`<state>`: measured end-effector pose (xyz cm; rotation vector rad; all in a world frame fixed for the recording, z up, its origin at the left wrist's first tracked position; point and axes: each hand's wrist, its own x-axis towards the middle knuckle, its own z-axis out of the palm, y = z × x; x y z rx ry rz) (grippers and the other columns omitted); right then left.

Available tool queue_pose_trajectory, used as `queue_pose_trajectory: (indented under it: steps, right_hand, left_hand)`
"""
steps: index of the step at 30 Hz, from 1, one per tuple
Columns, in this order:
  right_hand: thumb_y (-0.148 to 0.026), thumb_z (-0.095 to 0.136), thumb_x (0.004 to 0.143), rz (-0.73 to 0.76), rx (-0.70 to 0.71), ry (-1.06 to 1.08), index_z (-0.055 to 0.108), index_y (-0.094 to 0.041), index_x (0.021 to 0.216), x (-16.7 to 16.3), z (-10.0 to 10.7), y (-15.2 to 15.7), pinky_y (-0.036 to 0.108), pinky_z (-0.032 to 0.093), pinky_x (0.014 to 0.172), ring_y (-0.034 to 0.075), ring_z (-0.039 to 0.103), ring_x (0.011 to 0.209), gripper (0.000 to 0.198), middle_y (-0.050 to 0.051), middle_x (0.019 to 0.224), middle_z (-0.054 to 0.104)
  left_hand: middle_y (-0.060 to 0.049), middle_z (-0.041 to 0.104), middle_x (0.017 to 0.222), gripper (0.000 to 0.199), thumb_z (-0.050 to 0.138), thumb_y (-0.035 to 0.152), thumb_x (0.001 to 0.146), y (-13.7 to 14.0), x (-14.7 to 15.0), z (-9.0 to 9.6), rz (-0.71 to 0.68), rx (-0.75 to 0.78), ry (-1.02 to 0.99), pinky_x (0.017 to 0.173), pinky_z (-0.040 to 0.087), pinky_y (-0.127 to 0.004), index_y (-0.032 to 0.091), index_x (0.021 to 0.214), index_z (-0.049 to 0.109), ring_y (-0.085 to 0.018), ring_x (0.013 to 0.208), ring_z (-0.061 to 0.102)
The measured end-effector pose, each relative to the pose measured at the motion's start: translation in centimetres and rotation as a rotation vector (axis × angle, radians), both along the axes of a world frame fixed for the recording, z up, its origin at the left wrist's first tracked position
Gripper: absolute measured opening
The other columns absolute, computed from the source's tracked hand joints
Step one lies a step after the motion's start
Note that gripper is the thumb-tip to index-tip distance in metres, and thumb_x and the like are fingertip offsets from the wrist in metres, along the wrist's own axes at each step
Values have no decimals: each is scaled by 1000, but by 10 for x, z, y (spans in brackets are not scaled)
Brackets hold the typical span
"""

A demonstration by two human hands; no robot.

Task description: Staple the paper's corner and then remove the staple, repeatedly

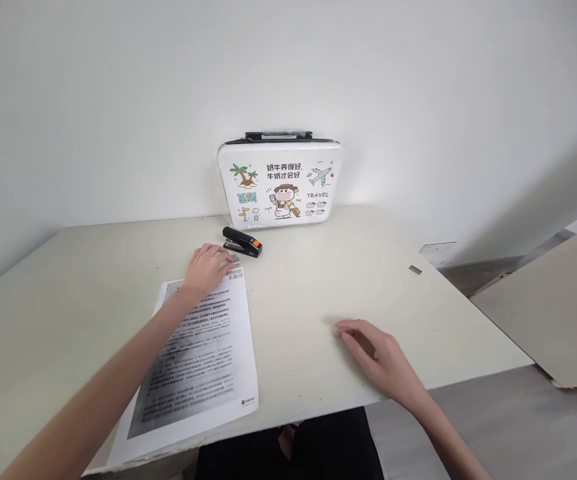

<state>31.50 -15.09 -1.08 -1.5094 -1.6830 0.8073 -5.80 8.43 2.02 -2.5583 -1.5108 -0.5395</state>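
The small, flat, metallic-looking grey strip [235,258] lies on the pale off-white surface [308,287], between the black stapler with an orange patch [241,241] and the top edge of the white printed paper sheet [218,360]. The left hand [207,268] reaches across the sheet with its fingertips at the strip; they cover part of it, so I cannot tell whether they pinch it or only touch it.

A piece this thin seems to call for a light pinch along its long edges, thumb against forefinger; pressing from above could skid it into the stapler. The left wrist is best carried a little high, since the forearm crosses the sheet and could drag it askew.

The right hand [375,351], near the front edge, curves loosely with a gap between thumb and fingers, holding nothing that shows. It is well placed to steady the sheet if that slides.
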Motion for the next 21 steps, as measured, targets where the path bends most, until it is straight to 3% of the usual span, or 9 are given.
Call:
queue_pose_trajectory:
  steps: [11,21]
  right_hand:
    - [-50,47,104,2,-10,-15,69,-30,120,0,0,-1,30,59,65,26,72,104,33,9,120,74]
    - [-50,48,104,-4,-16,-24,69,-30,120,1,-3,-1,29,58,63,25,71,106,33,8,123,73]
  left_hand:
    - [-7,77,104,35,47,49,101,-10,-11,8,85,-70,-35,95,47,-43,25,98,73,-29,97,69]
    - [-2,78,104,24,63,47,91,-11,-22,14,153,-205,-158,84,51,-35,27,101,71,-25,96,72]
